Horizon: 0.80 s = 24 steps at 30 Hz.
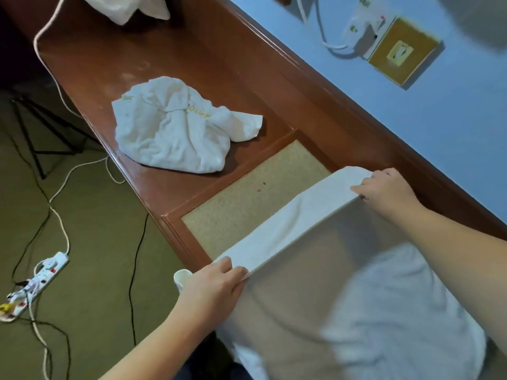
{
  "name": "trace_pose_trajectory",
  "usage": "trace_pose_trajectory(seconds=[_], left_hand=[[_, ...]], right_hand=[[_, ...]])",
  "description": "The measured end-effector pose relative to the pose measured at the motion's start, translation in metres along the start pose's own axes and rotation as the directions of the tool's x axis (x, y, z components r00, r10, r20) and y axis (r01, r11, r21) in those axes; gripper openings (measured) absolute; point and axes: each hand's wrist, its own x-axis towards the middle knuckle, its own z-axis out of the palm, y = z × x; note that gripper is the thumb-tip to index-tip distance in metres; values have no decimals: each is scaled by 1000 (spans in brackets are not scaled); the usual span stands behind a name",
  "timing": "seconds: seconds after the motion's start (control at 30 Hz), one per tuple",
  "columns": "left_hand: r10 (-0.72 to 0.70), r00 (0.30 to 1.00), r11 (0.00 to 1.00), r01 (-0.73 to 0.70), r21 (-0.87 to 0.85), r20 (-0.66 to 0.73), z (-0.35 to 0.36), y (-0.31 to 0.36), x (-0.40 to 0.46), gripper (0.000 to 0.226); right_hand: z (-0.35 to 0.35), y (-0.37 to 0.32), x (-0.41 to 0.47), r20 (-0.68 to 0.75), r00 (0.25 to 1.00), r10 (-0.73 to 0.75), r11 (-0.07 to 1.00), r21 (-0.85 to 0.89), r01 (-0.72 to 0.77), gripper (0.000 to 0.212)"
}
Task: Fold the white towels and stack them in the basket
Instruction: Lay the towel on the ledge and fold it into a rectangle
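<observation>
left hand [216, 283] and right hand [384, 187] each pinch an end of the white towel [290, 220], held taut w/ the rest hanging towards the person. it looks soft, light and limp, so grip at corners/edges. 1 crumpled towel [175, 130] lies on the table [90, 67] beyond the hands, another cloth [123, 6] far off; no basket seen.

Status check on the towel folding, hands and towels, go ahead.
Left hand and right hand each pinch a corner of the held towel, stretched over the desk. Crumpled towel waits unfolded on the desk. No basket in view.
</observation>
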Motion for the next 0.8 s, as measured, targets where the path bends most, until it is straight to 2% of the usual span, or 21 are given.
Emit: trace_pose_trajectory(seconds=[0.2, 0.3, 0.33, 0.37, 0.4, 0.43, 0.5, 0.57, 0.6, 0.63, 0.73, 0.8], left_hand=[[90, 980, 994, -76, -83, 179, 44, 68, -42, 29], [73, 935, 997, -73, -13, 348, 68, 88, -57, 25], [50, 904, 997, -67, 26, 425, 68, 97, -57, 28], [10, 869, 995, -56, 79, 495, 68, 104, -55, 35], [-16, 840, 993, -51, 108, 543, 67, 110, -51, 42], [-24, 839, 993, -44, 112, 544, 65, 114, -44, 46], [11, 865, 990, -80, 116, 502, 63, 119, -25, 40], [101, 886, 978, -172, 119, 452, 67, 123, 0, 24], [168, 870, 961, -248, 118, 463, 71, 125, 15, 23], [241, 840, 936, -334, 113, 487, 76, 125, 32, 33], [471, 680, 785, -614, 85, 561, 92, 136, 82, 55], [609, 487, 571, -817, 80, 626, 106, 147, 110, 58]], right_hand=[[47, 16, -78, 34, 979, 202, 976, 76, -204, 33], [60, -1, -99, 114, 934, 338, 921, 167, -353, 33], [66, -12, -106, 157, 893, 422, 847, 284, -450, 35], [70, -24, -112, 233, 826, 513, 706, 434, -560, 37], [70, -38, -119, 337, 735, 588, 509, 552, -661, 39], [69, -54, -126, 436, 645, 627, 303, 627, -718, 40], [62, -91, -137, 607, 515, 605, -36, 667, -744, 40], [55, -134, -148, 697, 505, 508, -202, 667, -717, 41], [49, -158, -157, 731, 509, 454, -254, 654, -713, 43], [42, -181, -162, 752, 516, 410, -287, 644, -709, 45], [12, -236, -177, 818, 476, 322, -478, 575, -664, 45], [-2, -261, -181, 841, 433, 325, -538, 541, -646, 44]])
